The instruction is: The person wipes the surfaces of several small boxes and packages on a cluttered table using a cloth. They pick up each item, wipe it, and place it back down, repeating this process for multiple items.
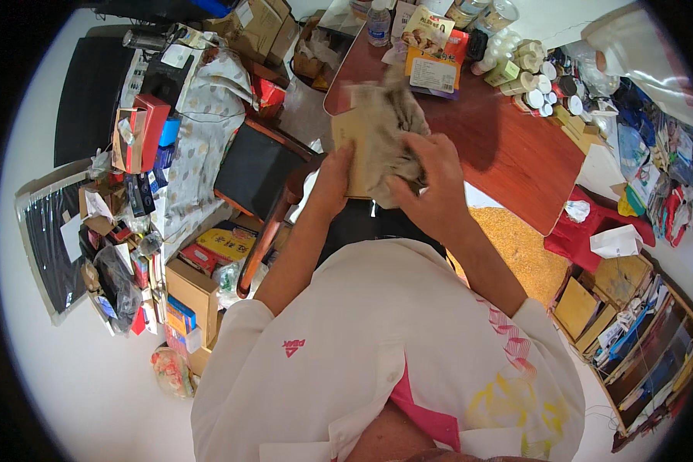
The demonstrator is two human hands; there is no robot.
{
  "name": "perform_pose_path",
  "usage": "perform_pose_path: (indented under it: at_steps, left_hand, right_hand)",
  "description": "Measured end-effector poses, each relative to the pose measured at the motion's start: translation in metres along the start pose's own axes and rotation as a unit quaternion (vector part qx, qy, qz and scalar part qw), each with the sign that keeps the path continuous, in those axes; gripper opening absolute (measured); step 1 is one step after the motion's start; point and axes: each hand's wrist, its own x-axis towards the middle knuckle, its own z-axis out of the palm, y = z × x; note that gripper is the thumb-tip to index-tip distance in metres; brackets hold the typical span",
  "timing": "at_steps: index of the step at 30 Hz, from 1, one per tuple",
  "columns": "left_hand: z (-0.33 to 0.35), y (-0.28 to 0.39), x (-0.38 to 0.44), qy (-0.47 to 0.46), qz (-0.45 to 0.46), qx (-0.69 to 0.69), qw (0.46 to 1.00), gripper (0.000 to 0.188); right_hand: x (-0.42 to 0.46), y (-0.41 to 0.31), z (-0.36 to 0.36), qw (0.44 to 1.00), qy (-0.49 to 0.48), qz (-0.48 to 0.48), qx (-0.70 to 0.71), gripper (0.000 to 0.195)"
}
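Observation:
My left hand grips the lower left edge of a flat tan cardboard piece, perhaps a box. A crumpled grey-beige cloth lies against its right side, blurred by motion. Bunched in my right hand, the cloth covers much of the cardboard. Both hands are in front of my body, at the near edge of a reddish-brown wooden table. Beyond the cloth, on the table, are an orange food packet and a clear plastic bottle.
Several jars crowd the table's right end. A chair with a wooden armrest stands close to my left arm. Cardboard boxes are stacked at left. A shelf of papers stands at lower right, near a red cloth.

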Motion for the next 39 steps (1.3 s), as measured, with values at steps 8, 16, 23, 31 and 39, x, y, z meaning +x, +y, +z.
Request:
perform_pose_path:
  at_steps: [8, 16, 23, 31, 39]
  left_hand:
    - [-0.020, 0.003, -0.025, 0.054, 0.092, 0.276, 0.955, 0.055]
    - [-0.024, 0.020, -0.035, -0.013, 0.086, 0.356, 0.930, 0.062]
    - [-0.003, 0.030, -0.062, -0.076, 0.105, 0.390, 0.912, 0.069]
    - [-0.021, 0.021, -0.061, -0.145, 0.037, 0.117, 0.982, 0.074]
    - [-0.041, 0.006, -0.042, -0.105, 0.040, -0.026, 0.993, 0.077]
  right_hand:
    - [0.050, 0.004, 0.004, 0.993, 0.027, 0.008, -0.116, 0.031]
    - [0.015, -0.034, 0.037, 0.963, -0.094, -0.154, -0.198, 0.030]
    - [0.051, -0.007, 0.020, 0.985, -0.172, 0.030, 0.011, 0.039]
    - [0.059, 0.001, -0.003, 0.950, -0.243, 0.162, 0.110, 0.030]
    - [0.017, 0.015, -0.066, 0.936, -0.097, 0.232, 0.248, 0.024]
